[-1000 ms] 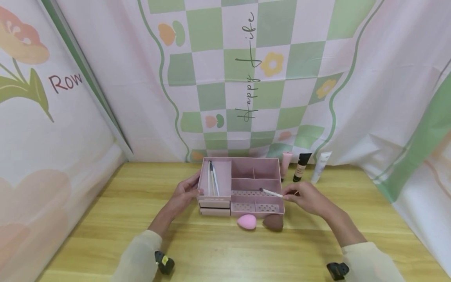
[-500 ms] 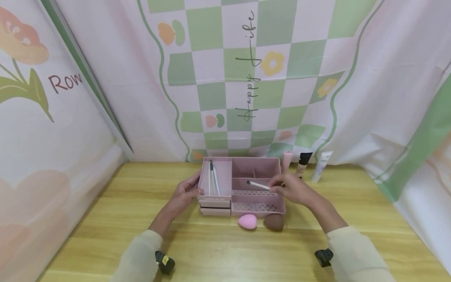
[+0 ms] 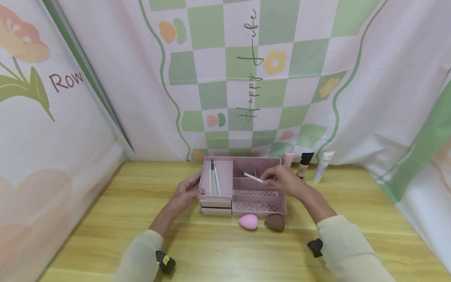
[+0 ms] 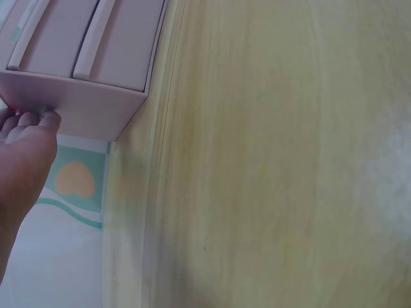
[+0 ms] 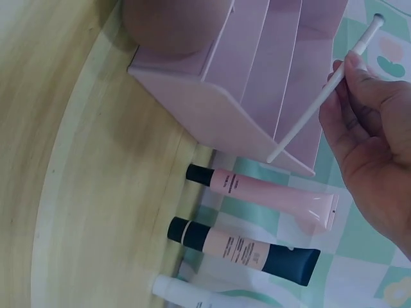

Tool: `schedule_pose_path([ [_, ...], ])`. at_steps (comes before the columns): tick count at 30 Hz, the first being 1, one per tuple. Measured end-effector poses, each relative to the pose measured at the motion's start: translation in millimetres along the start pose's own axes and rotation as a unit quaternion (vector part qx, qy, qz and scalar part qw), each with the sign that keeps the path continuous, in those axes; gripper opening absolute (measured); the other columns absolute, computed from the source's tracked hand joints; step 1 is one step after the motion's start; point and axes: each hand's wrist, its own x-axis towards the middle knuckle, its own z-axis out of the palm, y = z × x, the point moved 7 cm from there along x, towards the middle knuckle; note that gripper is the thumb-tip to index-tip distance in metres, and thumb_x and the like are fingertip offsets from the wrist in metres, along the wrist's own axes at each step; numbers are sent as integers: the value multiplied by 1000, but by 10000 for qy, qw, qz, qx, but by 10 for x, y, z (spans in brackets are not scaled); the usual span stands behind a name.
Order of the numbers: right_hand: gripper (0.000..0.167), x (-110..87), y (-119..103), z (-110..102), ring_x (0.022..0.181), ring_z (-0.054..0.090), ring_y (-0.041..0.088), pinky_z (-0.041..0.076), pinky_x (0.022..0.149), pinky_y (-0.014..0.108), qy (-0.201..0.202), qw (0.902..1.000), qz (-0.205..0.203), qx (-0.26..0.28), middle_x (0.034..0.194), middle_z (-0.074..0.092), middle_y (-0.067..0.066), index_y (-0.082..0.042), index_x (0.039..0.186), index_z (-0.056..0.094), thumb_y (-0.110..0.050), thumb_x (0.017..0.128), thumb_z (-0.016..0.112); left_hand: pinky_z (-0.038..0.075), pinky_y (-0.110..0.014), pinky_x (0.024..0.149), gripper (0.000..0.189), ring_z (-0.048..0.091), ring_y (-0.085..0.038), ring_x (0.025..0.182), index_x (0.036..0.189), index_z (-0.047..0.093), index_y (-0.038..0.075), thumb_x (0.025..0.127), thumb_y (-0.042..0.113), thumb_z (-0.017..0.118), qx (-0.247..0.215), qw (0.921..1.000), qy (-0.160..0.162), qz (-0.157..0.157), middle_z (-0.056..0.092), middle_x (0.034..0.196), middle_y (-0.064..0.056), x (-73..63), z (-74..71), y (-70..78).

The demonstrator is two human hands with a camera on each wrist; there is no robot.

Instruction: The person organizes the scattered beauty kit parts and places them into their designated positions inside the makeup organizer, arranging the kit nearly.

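Soft light fills the head view, while pale glare whitens the tabletop [image 4: 359, 173] in the left wrist view.

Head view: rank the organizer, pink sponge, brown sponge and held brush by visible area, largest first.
1. Pink organizer
2. Brown makeup sponge and pink makeup sponge: too alike to rank
3. Makeup brush, partly covered by right hand

Both hands [image 3: 185, 193] [image 3: 287, 181] forward, right fingers [image 5: 359, 80] pinched
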Motion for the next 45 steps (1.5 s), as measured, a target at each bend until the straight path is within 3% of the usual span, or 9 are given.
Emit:
schedule_pose_path([
  [19,10,126,-30,103,85,73,20,65,75,29,378,9990,-162,162,92,79,12,0,96,77,0,88,72,37,-18,118,77,9,-39,159,159,13,-5,93,-6,52,-55,10000,-59,33,6,171,-23,1,8,7],
  [30,8,148,69,256,84,74,21,66,76,31,278,9995,-108,-118,93,79,13,-3,93,77,0,87,73,36,-18,118,77,10,-37,159,159,13,-5,93,-7,51,-11,9999,68,-80,7,171,-22,-3,1,4],
  [37,5,162,112,381,76,69,13,61,70,25,175,9985,-259,-438,83,78,7,-4,89,77,-1,85,75,34,-21,120,77,9,-36,159,160,14,-3,93,-5,53,17,9999,49,-117,7,171,-20,9,1,0],
  [45,9,127,124,494,86,74,22,65,81,37,-98,9989,-40,-466,91,79,9,-5,93,78,-1,87,73,32,-21,121,77,9,-36,160,160,13,-3,93,-5,53,27,9999,27,-97,6,172,-20,1,4,7],
])
